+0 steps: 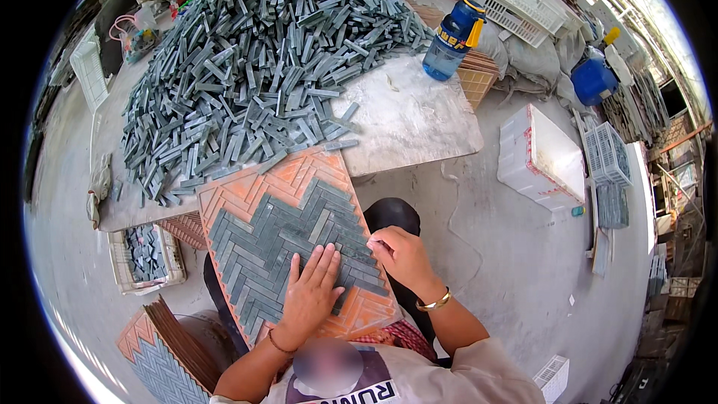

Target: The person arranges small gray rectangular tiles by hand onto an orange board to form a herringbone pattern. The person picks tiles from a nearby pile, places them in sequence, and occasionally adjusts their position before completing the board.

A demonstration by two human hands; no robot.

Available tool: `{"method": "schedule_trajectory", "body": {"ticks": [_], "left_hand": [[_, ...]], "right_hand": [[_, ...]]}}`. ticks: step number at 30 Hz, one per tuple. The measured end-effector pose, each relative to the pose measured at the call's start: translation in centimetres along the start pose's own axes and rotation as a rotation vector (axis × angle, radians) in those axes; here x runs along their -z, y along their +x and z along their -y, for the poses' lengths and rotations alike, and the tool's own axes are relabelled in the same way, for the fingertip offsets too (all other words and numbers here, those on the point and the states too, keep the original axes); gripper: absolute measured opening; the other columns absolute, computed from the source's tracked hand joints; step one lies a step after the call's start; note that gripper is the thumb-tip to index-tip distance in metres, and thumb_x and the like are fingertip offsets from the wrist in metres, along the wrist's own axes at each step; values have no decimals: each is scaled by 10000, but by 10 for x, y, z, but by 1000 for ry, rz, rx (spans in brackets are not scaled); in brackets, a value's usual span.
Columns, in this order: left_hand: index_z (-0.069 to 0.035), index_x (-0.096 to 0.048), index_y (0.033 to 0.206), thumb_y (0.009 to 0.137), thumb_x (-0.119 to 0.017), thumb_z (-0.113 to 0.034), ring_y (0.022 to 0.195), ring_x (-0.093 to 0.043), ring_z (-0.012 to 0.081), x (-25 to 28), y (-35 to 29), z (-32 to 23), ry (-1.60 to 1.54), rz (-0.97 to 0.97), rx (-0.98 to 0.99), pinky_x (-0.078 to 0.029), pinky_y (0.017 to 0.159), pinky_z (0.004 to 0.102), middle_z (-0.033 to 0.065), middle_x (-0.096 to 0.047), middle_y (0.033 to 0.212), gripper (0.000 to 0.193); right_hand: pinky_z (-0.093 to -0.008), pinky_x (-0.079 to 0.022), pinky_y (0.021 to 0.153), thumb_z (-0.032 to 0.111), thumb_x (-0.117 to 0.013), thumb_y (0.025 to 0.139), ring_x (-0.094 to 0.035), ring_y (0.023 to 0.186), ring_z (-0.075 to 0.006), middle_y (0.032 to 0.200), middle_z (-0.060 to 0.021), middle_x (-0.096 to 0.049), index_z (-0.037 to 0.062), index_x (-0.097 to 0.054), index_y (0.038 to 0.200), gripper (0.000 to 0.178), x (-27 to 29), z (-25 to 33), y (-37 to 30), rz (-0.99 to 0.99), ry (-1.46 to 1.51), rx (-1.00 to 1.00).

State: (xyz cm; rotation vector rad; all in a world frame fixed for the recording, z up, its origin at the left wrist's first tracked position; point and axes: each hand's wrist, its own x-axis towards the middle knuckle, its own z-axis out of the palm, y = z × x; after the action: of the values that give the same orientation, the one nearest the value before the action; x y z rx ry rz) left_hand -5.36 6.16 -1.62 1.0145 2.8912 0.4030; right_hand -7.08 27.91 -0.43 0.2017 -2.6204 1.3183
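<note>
An orange tray (295, 172) with herringbone grooves rests across my lap, its far end against the table edge. Grey-green stone strips (280, 228) fill its middle in a zigzag pattern, while orange grooves show bare at the far and near ends. My left hand (310, 295) lies flat on the strips near the tray's lower middle, fingers stretched out and holding nothing. At the tray's right edge is my right hand (404, 254), thumb and fingers curled together in a pinch. What lies between those fingertips, if anything, I cannot make out.
A big heap of loose stone strips (262, 52) covers the table (411, 120). A blue bottle (450, 41) stands at its right corner. On the floor are a white foam box (523, 153), a crate of stone pieces (179, 262) and stacked trays (176, 329) at lower left.
</note>
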Motion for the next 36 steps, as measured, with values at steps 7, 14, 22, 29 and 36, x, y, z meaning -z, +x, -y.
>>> {"method": "schedule_trajectory", "body": {"ticks": [7,14,22,29,36], "left_hand": [[-60,-427,1382,791,-656,-302,1353,-348,246,4,4,1,-34,-11,-24,-229,1109,517,81,-402,1448,678],[-40,-406,1392,829,-569,-438,1364,-332,250,3,1,1,-51,-1,-37,-211,1119,504,99,-383,1461,709],[-24,-378,1408,846,-497,-516,1381,-308,233,4,0,1,-15,25,-39,-190,1129,495,112,-355,1480,756],[-80,-414,1398,836,-542,-475,1370,-321,232,5,-1,1,-16,-17,-70,-203,1118,517,82,-370,1473,699],[-100,-451,1374,798,-616,-436,1365,-326,223,1,1,-7,-89,-37,-45,-213,1111,526,71,-377,1469,687]], "right_hand": [[-324,-483,545,102,-654,833,-619,618,-257,763,-93,-621,51,-619,855,66,2,-3,-2,-6,29,5],[-347,-490,580,101,-652,830,-614,659,-286,761,-90,-605,58,-616,846,59,14,4,-27,130,-40,-37],[-330,-476,583,86,-702,784,-594,644,-250,810,-94,-590,48,-613,862,124,5,19,-48,95,-68,-209],[-323,-442,539,87,-730,753,-558,583,-218,743,-84,-567,40,-600,810,150,-1,15,-46,64,-96,-187],[-296,-414,486,111,-750,745,-538,495,-170,648,-73,-533,38,-584,749,182,-1,9,-40,116,-83,-205]]}}
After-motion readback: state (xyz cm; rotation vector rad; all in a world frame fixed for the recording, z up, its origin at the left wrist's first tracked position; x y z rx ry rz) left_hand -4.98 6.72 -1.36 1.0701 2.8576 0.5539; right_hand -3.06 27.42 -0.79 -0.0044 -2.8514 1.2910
